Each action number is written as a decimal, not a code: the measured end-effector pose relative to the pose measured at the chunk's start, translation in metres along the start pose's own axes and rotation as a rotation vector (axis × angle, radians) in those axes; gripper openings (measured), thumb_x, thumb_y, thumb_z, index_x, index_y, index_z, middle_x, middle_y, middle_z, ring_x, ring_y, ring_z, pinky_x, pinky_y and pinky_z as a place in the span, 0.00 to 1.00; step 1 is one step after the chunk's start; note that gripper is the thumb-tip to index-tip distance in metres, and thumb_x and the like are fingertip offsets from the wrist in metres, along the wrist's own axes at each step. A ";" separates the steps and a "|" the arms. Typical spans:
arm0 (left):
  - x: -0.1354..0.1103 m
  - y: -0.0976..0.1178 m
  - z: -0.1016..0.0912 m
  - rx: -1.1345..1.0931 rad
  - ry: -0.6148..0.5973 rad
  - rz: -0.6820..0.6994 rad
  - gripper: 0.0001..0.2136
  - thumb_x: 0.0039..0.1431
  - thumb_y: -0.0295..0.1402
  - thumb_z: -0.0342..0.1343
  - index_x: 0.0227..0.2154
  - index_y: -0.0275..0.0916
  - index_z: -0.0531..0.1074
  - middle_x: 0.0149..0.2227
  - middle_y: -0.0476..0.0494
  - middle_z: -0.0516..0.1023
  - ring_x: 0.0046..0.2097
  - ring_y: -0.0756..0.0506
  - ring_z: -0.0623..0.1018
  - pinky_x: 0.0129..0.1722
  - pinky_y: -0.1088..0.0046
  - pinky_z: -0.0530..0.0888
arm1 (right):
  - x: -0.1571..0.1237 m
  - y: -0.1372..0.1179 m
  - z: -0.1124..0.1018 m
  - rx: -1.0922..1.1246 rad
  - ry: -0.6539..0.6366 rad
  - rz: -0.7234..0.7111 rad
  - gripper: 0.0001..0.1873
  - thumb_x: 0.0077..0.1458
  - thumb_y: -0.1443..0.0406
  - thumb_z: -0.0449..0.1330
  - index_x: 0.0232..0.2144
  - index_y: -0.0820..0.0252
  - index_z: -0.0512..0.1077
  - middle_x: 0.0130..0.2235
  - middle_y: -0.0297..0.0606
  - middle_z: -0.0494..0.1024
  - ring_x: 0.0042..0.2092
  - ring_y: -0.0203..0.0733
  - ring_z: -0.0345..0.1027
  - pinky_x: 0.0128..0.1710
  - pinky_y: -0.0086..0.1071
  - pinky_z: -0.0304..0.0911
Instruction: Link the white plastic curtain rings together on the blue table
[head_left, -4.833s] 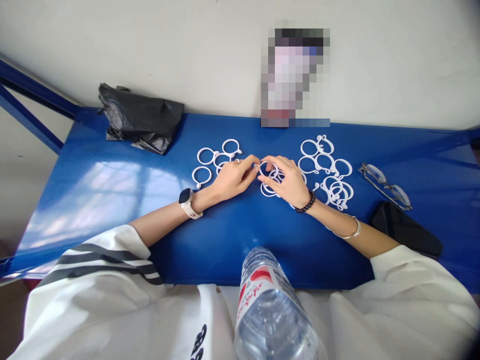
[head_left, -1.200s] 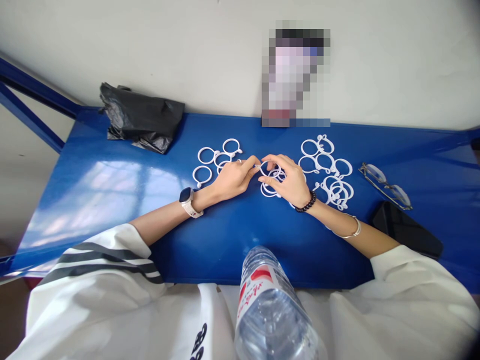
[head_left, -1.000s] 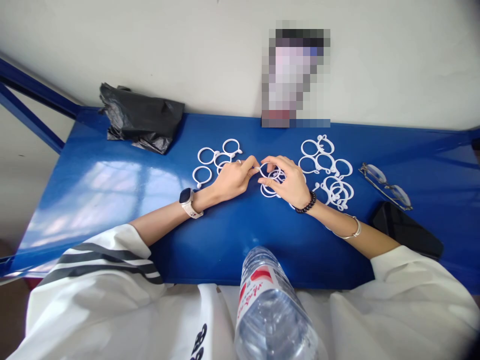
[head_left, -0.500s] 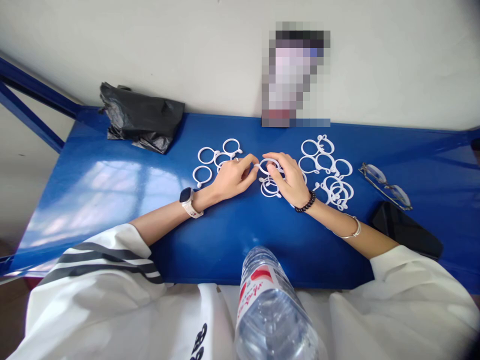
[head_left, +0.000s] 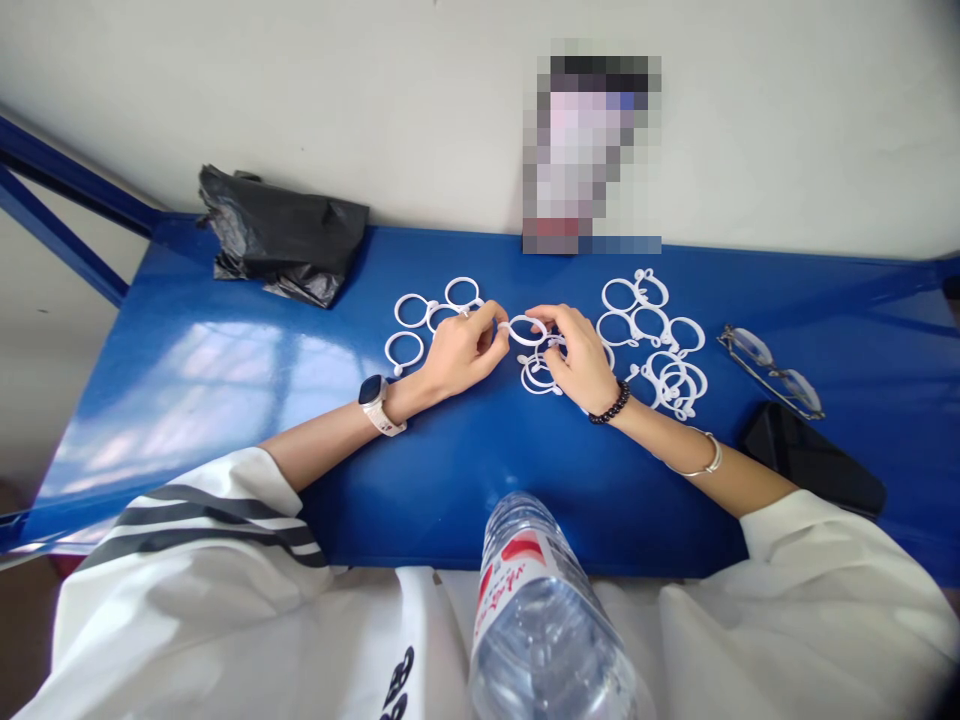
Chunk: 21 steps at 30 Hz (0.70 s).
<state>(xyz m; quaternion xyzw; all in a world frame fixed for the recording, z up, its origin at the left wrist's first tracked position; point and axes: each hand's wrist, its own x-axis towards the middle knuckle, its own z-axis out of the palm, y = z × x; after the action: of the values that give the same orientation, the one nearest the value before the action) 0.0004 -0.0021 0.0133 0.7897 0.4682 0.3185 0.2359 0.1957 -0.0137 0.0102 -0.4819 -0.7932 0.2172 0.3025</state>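
White ring (head_left: 529, 344), held over a blue counter (head_left: 450, 490) between the two hands. The ring is a slender, smooth, round band, seen obliquely as an oval, with a small tab projecting from its left side. Left hand (head_left: 466, 352): thumb and index finger pinch the ring by this tab. Right hand (head_left: 579, 358): fingers loosely curled beside the ring's opposite edge; whether they grip it cannot be told. Similar white rings, each a thin hoop, many with a visible small knob or eyelet, lie in a left group (head_left: 397, 369), a middle cluster (head_left: 523, 360) partly hidden by the right hand, and a right group (head_left: 665, 341) with several overlapping.
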 end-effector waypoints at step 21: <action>0.000 -0.001 0.000 -0.012 -0.043 -0.010 0.05 0.62 0.30 0.46 0.36 0.39 0.66 0.17 0.56 0.64 0.19 0.53 0.63 0.24 0.76 0.59 | 0.000 0.000 0.002 -0.027 -0.049 -0.065 0.24 0.54 0.78 0.47 0.48 0.55 0.68 0.46 0.41 0.75 0.48 0.49 0.68 0.49 0.45 0.68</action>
<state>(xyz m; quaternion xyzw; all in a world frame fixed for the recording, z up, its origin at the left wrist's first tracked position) -0.0009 -0.0017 0.0124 0.7927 0.4651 0.3029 0.2522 0.1941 -0.0132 0.0086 -0.4543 -0.8186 0.2082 0.2833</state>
